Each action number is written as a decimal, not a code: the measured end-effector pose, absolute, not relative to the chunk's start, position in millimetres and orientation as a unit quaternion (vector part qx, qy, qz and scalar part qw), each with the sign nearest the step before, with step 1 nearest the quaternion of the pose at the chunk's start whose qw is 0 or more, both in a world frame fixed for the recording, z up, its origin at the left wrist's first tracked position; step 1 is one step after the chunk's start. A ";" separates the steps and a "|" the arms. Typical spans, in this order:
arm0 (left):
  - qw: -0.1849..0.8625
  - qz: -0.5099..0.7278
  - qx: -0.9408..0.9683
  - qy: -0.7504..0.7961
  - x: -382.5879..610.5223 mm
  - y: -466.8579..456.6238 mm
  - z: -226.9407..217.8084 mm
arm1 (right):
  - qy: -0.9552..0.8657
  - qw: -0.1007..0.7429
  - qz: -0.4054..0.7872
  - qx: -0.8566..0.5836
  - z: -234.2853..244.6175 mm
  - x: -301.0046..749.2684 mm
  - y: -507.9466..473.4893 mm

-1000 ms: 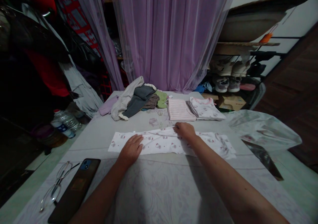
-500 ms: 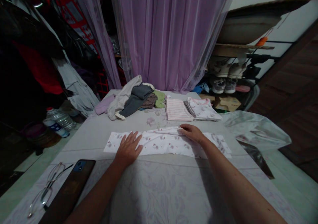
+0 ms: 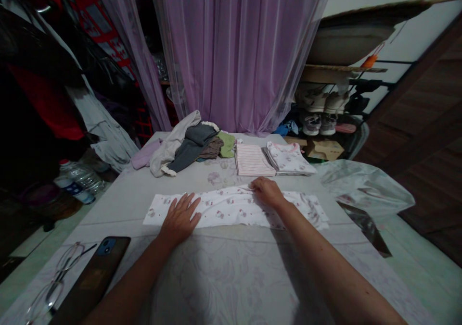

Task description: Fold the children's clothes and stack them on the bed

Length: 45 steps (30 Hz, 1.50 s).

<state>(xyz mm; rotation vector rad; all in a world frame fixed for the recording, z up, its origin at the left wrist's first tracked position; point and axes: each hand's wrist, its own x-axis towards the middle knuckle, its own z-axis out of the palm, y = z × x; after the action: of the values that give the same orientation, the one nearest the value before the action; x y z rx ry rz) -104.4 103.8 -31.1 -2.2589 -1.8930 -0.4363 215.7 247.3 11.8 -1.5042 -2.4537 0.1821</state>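
Note:
A white garment (image 3: pixel 225 209) with a small printed pattern lies in a long flat strip across the table; I cannot tell which kind of garment it is. On its left part my left hand (image 3: pixel 180 218) rests flat, fingers spread. My right hand (image 3: pixel 266 190) pinches the far edge of the cloth, right of the middle, and the fabric is slightly raised there. Beyond the strip sit a folded striped garment (image 3: pixel 253 160) and a folded white printed top (image 3: pixel 289 157) with a pink neckline.
A heap of loose clothes, with dark grey pants (image 3: pixel 193 144) among them, lies at the back left. Eyeglasses (image 3: pixel 54 279) and a phone (image 3: pixel 96 277) are at the near left. A clear plastic bag (image 3: pixel 364 185) is by the right edge. A purple curtain (image 3: pixel 238 51) hangs behind.
My right hand has shifted slightly left along the far edge of the cloth, still pinching it. My left hand stays flat on it. The whole view has turned a little to the right.

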 end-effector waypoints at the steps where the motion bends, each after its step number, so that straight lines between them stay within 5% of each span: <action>1: 0.070 -0.137 -0.752 -0.641 -104.1 104.1 -29.1 | -0.848 0.138 0.041 -0.509 12.2 217.0 244.2; 12: -0.043 -0.227 -0.798 -0.557 -6.4 145.9 27.6 | -0.766 0.400 0.029 -0.503 -27.1 227.8 216.7; 21: -0.216 -0.105 -0.753 -0.612 42.1 212.0 40.7 | -0.710 0.427 0.144 -0.542 -24.4 229.5 214.0; 35: -0.127 -0.046 -0.786 -0.604 56.2 238.6 38.4 | -0.667 0.456 0.262 -0.528 -24.0 231.6 213.0; 45: -0.230 -0.113 -0.756 -0.602 49.2 256.4 25.6 | -0.662 0.456 0.259 -0.535 -24.0 231.5 214.8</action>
<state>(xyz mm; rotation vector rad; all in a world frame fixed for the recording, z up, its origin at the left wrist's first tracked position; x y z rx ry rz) 49.2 256.4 25.6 -2.8032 -2.2305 -0.4171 231.5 214.8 -24.0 -1.3185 -1.6332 0.6379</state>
